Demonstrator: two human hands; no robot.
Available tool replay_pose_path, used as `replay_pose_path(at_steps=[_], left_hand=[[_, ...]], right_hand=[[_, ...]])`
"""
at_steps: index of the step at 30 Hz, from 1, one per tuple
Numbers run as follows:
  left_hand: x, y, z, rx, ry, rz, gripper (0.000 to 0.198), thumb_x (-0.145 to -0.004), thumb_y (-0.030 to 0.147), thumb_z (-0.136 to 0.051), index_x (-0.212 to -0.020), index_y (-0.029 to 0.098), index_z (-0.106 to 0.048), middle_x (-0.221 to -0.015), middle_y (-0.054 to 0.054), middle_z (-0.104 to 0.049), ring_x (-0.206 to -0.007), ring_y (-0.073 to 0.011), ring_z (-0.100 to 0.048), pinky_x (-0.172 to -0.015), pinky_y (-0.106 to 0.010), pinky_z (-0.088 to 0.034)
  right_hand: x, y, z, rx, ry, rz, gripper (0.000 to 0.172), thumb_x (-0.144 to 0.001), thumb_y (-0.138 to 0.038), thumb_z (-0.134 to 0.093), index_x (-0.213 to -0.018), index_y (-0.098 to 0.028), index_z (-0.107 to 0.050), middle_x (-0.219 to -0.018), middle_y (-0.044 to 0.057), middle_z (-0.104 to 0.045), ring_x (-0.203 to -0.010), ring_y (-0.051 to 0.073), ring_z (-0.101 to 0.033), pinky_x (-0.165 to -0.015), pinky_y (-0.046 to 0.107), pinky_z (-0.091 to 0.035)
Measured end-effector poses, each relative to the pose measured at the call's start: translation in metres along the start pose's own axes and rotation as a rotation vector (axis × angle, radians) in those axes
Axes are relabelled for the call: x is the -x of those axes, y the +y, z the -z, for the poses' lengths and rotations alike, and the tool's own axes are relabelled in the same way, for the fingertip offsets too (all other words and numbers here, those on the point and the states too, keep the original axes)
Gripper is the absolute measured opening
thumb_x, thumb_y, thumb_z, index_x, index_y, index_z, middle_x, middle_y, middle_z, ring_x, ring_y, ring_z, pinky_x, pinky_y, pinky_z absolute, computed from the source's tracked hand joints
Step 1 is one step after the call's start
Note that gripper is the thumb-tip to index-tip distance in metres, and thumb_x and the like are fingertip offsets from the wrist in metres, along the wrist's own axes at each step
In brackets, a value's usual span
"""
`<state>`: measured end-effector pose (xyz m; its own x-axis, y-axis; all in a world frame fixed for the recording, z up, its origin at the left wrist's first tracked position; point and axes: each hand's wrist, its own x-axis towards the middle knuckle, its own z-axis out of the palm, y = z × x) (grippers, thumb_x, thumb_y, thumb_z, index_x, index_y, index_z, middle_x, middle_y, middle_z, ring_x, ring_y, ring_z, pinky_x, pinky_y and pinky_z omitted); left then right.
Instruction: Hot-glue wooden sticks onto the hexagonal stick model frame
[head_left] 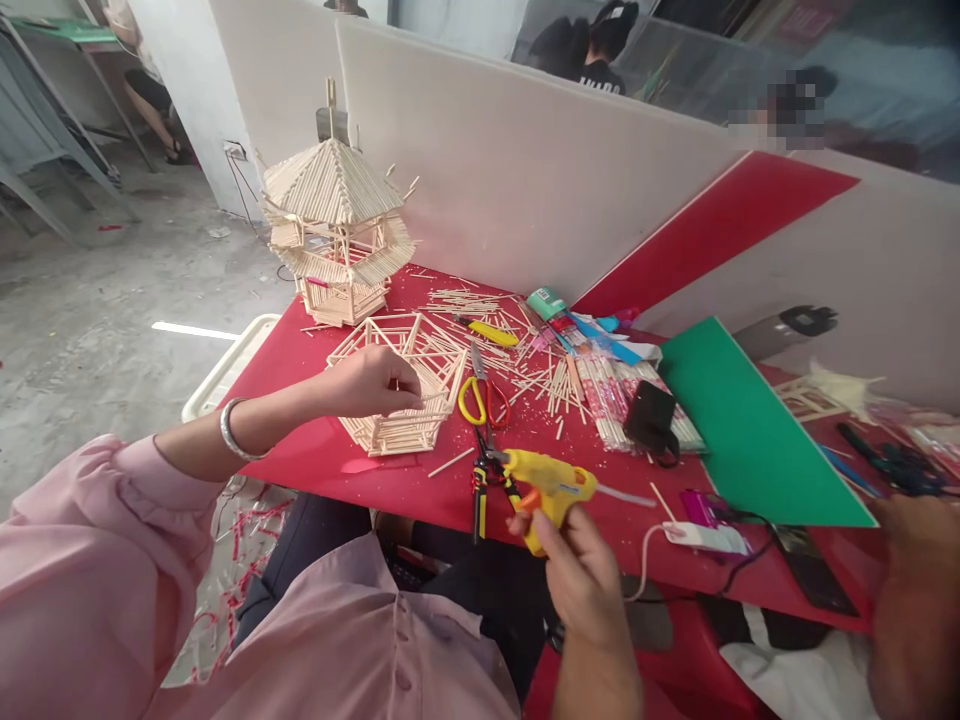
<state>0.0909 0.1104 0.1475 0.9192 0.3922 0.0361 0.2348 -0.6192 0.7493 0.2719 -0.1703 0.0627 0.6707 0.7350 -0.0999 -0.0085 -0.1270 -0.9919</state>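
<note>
My right hand (585, 570) grips a yellow hot glue gun (551, 475) by its handle, with a finger at the orange trigger. The gun's nozzle points left, and a clear glue stick juts from its back. My left hand (375, 382) is closed above an open frame of wooden sticks (405, 440); whatever its curled fingers pinch is hidden. Between the hands lie scissors (484, 395) with yellow and red handles, and pliers (480, 495) with black and yellow grips. Behind the frame stands a tiered stick pavilion (337, 230) with a sloped roof.
Loose sticks (465, 303) and a yellow cutter (491, 332) litter the red table (300, 440). Bagged sticks (604, 400), a black adapter (651, 415), a green board (750, 430) and a white power strip (705, 537) lie rightward. Another person's arm (919, 590) is at far right.
</note>
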Motion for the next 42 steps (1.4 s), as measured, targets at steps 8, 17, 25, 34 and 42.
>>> replay_pose_path(at_steps=[8, 17, 25, 34, 42], left_hand=[[0.016, -0.003, 0.003, 0.125, 0.113, -0.07, 0.018, -0.083, 0.027, -0.062, -0.076, 0.014, -0.072, -0.065, -0.001, -0.069, -0.058, -0.0104, -0.061, -0.056, -0.021, -0.045], [0.035, -0.011, 0.005, 0.28, 0.28, -0.032, 0.015, -0.082, 0.027, -0.066, -0.077, 0.014, -0.072, -0.062, 0.0, -0.067, -0.054, -0.0085, -0.06, -0.05, -0.018, -0.047], [0.037, -0.015, 0.006, 0.33, 0.402, -0.077, 0.014, -0.08, 0.026, -0.069, -0.072, 0.015, -0.07, -0.057, 0.002, -0.064, -0.049, -0.007, -0.06, -0.046, -0.015, -0.047], [0.035, -0.017, 0.004, 0.297, 0.393, -0.08, 0.012, -0.081, 0.025, -0.068, -0.075, 0.015, -0.072, -0.058, 0.002, -0.066, -0.048, -0.0068, -0.058, -0.045, -0.015, -0.045], [0.033, -0.016, 0.002, 0.24, 0.366, -0.109, 0.014, -0.082, 0.026, -0.068, -0.075, 0.015, -0.072, -0.057, 0.002, -0.063, -0.048, -0.0061, -0.052, -0.045, -0.017, -0.041]], right_hand=[[-0.013, -0.025, -0.081, 0.598, 0.199, 0.394, 0.045, -0.07, -0.062, -0.076, -0.076, -0.023, -0.055, -0.057, -0.003, -0.053, -0.051, 0.014, -0.051, -0.052, 0.028, -0.044], [-0.03, -0.014, -0.104, 0.958, 0.369, 0.692, 0.03, -0.085, -0.052, -0.064, -0.078, -0.024, -0.06, -0.059, 0.001, -0.055, -0.054, 0.018, -0.056, -0.053, 0.03, -0.042], [-0.036, -0.015, -0.108, 1.111, 0.422, 0.859, 0.028, -0.09, -0.043, -0.056, -0.08, -0.018, -0.061, -0.063, 0.002, -0.06, -0.054, 0.017, -0.059, -0.05, 0.027, -0.04], [-0.039, -0.009, -0.105, 1.142, 0.401, 0.859, 0.025, -0.09, -0.041, -0.054, -0.082, -0.018, -0.06, -0.063, 0.002, -0.06, -0.053, 0.018, -0.059, -0.05, 0.027, -0.041], [-0.038, -0.011, -0.104, 1.122, 0.375, 0.86, 0.024, -0.09, -0.039, -0.053, -0.082, -0.019, -0.059, -0.064, 0.003, -0.062, -0.054, 0.018, -0.059, -0.05, 0.027, -0.041]])
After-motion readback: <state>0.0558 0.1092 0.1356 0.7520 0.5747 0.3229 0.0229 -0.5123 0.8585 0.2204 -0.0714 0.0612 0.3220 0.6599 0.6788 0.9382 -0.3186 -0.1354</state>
